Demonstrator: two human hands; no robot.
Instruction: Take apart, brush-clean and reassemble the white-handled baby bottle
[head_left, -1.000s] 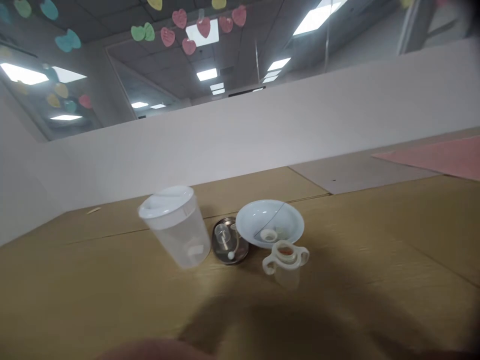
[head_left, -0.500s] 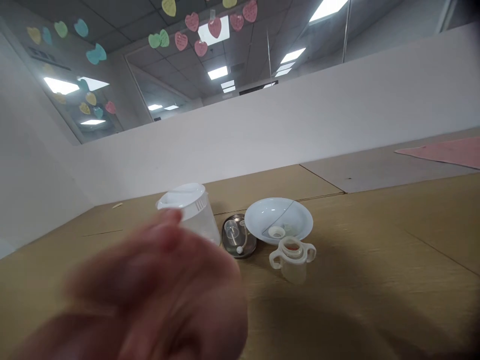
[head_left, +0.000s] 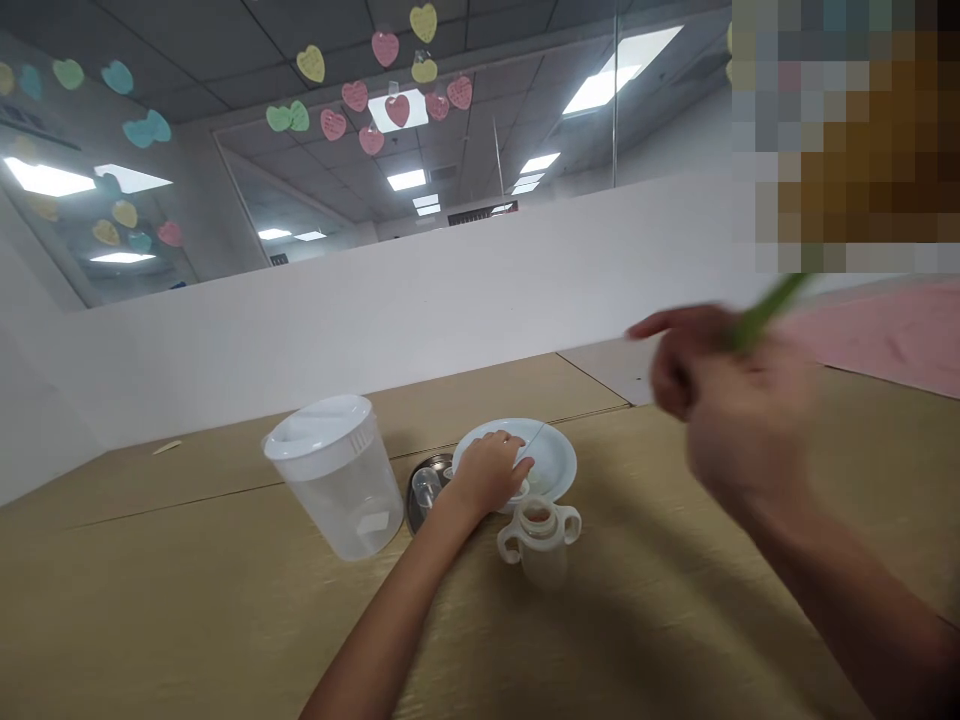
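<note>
My left hand (head_left: 487,470) reaches over the near left part of the pale blue bowl (head_left: 556,455), its thumb and forefinger apart beside a thin clear rod. A white ring-shaped piece is partly hidden under it. My right hand (head_left: 742,400), raised at the right and blurred, is closed around a green stick (head_left: 776,305) with its forefinger pointing left. Just in front of the bowl stands a translucent cup with two white handles (head_left: 544,545), its top uncovered. Left of the bowl, a small metal tray (head_left: 412,490) bears a clear small cup (head_left: 426,487), partly behind my left forearm.
A clear container with a white lid (head_left: 337,480) stands on the brown table (head_left: 225,600) left of the tray. Pink cloth (head_left: 892,335) lies at the far right. A white wall borders the back. Something pixelated covers the top right corner.
The blurred hand near the camera no longer covers the left side. My left hand is now at the bowl, and my right hand with the green stick has come into view. The view has shifted right.
</note>
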